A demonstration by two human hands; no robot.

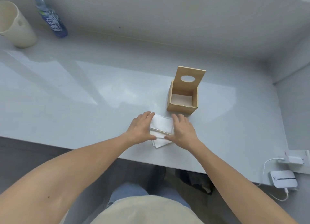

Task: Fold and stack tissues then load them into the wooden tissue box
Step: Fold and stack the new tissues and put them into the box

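I look down on a pale grey table [67, 93] from a head camera. Near the table's front edge, just right of centre, lies a small stack of folded white tissues [161, 125], its lower sheets fanned out slightly toward six o'clock. My left hand [140, 129] rests against the stack's nine o'clock side, and my right hand [182, 131] against its three o'clock side. Both hands are flat with fingers extended, pressing the stack between them rather than clenched around it; the thumbs nearly meet at the stack's near edge.

Just beyond the tissues, toward one o'clock, stands the wooden tissue box [182, 104]. Its lid [190, 78], with an oval opening, is tipped upright at the back. Inside, something pale lies at the bottom; I cannot tell what.

At the far ten o'clock corner stand a cream cup [16, 27] and a blue-labelled bottle [50, 17]. At four o'clock, off the table edge, sits a small white device [283, 179] with a cable.
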